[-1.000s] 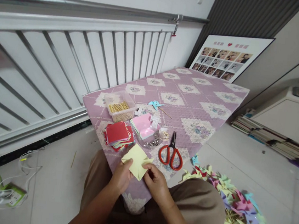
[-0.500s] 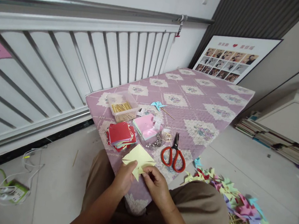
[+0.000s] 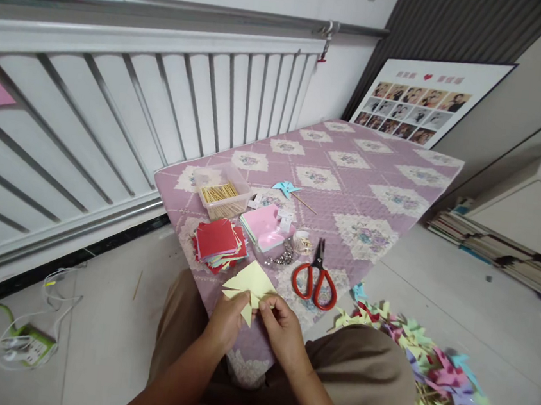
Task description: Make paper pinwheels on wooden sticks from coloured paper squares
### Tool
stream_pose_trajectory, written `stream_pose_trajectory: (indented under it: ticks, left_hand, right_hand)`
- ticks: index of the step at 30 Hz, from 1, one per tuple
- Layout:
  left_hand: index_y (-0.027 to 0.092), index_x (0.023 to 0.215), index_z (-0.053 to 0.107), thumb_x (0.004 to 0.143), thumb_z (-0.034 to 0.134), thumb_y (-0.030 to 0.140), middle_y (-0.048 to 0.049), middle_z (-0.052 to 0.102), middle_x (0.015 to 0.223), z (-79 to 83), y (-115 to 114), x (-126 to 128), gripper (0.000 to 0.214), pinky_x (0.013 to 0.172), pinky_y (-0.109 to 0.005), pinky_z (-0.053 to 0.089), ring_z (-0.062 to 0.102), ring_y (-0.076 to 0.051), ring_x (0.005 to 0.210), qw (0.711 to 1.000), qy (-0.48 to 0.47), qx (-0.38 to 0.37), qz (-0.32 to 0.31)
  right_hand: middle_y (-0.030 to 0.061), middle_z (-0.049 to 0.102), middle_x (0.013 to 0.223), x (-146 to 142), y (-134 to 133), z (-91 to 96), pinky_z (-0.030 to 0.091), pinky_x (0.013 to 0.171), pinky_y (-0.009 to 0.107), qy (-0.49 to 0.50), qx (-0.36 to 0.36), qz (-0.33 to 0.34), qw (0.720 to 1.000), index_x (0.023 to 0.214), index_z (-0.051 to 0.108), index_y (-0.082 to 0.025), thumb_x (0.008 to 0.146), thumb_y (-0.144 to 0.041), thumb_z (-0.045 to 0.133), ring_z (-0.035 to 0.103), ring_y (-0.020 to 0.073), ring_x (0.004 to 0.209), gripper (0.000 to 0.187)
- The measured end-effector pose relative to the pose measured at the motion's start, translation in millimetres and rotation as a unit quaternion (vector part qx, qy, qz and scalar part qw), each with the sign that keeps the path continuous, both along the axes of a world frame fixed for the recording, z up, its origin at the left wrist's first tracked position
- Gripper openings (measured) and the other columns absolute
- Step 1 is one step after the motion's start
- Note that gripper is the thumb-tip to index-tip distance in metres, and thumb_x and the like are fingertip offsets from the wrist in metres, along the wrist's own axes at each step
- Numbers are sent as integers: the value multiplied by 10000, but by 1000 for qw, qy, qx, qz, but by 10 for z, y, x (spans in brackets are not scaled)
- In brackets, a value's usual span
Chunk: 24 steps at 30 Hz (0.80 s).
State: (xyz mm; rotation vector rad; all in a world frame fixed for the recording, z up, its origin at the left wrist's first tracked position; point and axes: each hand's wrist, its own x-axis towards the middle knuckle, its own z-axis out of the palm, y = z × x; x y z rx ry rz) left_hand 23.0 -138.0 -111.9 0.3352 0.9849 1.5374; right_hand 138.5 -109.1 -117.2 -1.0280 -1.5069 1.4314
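A pale yellow paper square (image 3: 253,277) with slits cut in from its corners is held above the table's near corner. My left hand (image 3: 229,317) grips its left side, thumb pressed on the paper near the middle. At the right, my right hand (image 3: 281,326) pinches a corner flap between thumb and fingers. Red-handled scissors (image 3: 315,284) lie just right of the paper. A stack of red and coloured paper squares (image 3: 218,241) sits to the left. Beyond are pink paper sheets (image 3: 264,222) and a clear dish of small metal pins (image 3: 284,255).
A clear plastic box of wooden sticks (image 3: 223,192) stands near the radiator (image 3: 164,107). A blue pinwheel (image 3: 286,189) lies on the flowered tablecloth (image 3: 350,179). Many finished pinwheels (image 3: 440,375) are heaped on the floor at the right. A power strip (image 3: 33,346) lies at the left.
My right hand has drawn the right corner flap inward, toward the paper's middle. The paper has turned slightly, and my left hand keeps its hold.
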Motion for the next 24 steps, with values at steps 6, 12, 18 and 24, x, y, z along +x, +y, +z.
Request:
stream_pose_trajectory:
  ticks: [6,12,18,24]
  left_hand:
    - [137,974,674,709,731,315,-82,726,929,4,-3,23,325,702,-284,483,659,-208,810,1000,10,-6,6]
    - [121,919,689,688,750,349,-99,729,884,-65,-19,18,331,744,-311,493,666,-232,826,999,19,-25,3]
    - [112,951,692,673,760,352,-99,731,880,-68,-14,33,374,709,-302,485,658,-217,770,998,53,-33,9]
    - [116,926,698,666,755,301,-99,731,870,-39,-4,50,325,684,-298,483,659,-215,758,998,58,-36,13]
  right_hand:
    - [-3,602,621,-33,6,-56,484,584,295,3,-27,-43,999,671,545,-216,799,-530,626,597,189,599,348]
    - [-14,576,624,-55,-7,-103,494,608,307,9,-39,-72,997,672,533,-225,801,-507,631,591,187,605,325]
    - [-25,565,615,-57,-20,-133,490,602,301,12,-47,-82,995,680,534,-229,799,-498,632,584,182,592,310]
    - [-36,540,604,-56,-24,-179,474,582,286,17,-51,-81,995,692,530,-226,821,-471,618,556,164,568,290]
